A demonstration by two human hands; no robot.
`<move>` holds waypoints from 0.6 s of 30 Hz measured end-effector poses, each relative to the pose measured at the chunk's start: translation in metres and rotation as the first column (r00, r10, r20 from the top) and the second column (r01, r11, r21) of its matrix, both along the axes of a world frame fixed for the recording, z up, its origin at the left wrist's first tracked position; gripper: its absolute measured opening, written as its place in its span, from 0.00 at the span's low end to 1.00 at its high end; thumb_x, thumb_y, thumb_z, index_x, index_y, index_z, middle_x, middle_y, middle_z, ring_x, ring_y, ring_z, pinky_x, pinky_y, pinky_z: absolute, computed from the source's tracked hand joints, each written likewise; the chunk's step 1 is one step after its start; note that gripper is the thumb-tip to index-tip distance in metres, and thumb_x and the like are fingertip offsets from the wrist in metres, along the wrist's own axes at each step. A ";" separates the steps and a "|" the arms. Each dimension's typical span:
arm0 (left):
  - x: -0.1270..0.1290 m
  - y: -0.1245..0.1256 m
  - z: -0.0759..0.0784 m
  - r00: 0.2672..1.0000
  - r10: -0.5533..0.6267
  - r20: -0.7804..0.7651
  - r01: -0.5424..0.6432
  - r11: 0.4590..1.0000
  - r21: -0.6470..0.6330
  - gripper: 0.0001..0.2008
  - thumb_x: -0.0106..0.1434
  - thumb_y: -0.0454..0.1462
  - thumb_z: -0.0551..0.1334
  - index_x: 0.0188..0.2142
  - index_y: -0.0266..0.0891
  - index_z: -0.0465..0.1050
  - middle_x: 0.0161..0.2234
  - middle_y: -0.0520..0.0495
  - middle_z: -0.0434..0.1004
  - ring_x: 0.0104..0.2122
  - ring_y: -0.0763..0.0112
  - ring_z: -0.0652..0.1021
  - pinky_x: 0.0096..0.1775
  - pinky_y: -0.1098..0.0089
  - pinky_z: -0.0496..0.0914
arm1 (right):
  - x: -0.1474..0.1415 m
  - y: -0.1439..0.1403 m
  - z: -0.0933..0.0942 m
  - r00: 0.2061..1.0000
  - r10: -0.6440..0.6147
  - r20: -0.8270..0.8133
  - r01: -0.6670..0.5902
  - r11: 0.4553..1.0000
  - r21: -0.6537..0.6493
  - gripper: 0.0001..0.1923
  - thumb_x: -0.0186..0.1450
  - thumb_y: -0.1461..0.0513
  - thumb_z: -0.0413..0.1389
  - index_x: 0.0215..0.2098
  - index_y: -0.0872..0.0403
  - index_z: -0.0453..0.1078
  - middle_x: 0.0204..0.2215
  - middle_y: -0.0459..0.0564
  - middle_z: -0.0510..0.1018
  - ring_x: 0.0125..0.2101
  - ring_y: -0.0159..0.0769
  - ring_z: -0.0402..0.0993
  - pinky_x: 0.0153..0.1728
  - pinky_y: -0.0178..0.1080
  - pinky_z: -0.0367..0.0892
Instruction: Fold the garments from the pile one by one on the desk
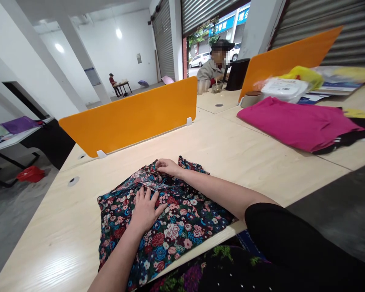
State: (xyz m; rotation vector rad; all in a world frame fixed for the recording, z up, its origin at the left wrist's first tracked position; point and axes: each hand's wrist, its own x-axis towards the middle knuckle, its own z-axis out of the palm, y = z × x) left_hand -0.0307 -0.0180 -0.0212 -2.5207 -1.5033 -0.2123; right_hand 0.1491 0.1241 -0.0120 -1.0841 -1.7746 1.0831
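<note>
Cloth (174, 227) w/ flowers: L hand (146, 210) splayed flat, R hand (168, 167) curled atop.

Both hands (146, 211) touch floral fabric (182, 233) on the table (243, 158).

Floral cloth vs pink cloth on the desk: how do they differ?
Pattern: the floral cloth is multicoloured print; the pink cloth looks plain. Contact: the floral cloth has the left hand and right hand on it; the pink cloth has neither. Both are fabric, on the pale tabletop.
</note>
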 end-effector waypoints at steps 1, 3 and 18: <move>0.000 0.000 0.000 1.000 0.001 -0.003 -0.001 1.000 -0.001 0.28 0.64 0.55 0.49 0.55 0.42 0.68 0.55 0.38 0.66 0.60 0.44 0.60 0.58 0.46 0.57 | -0.001 -0.002 0.000 0.994 0.027 0.104 -0.031 0.999 0.042 0.10 0.58 0.69 0.52 0.37 0.56 0.70 0.35 0.48 0.77 0.37 0.34 0.74 0.42 0.38 0.68; 0.000 0.000 0.000 1.000 0.004 -0.009 -0.004 1.000 -0.001 0.29 0.65 0.55 0.49 0.55 0.42 0.68 0.56 0.37 0.66 0.60 0.43 0.60 0.58 0.46 0.57 | -0.005 -0.006 0.002 0.941 0.050 0.334 -0.108 0.981 0.159 0.12 0.60 0.70 0.52 0.40 0.55 0.72 0.42 0.51 0.77 0.45 0.36 0.72 0.50 0.40 0.64; -0.001 0.001 -0.004 1.000 0.008 -0.006 -0.008 0.999 0.041 0.29 0.65 0.55 0.49 0.57 0.41 0.67 0.56 0.38 0.67 0.60 0.45 0.61 0.58 0.47 0.58 | -0.007 -0.005 0.029 0.773 -0.208 0.599 -0.059 0.917 0.395 0.11 0.66 0.65 0.51 0.41 0.56 0.75 0.42 0.53 0.76 0.44 0.36 0.70 0.44 0.34 0.62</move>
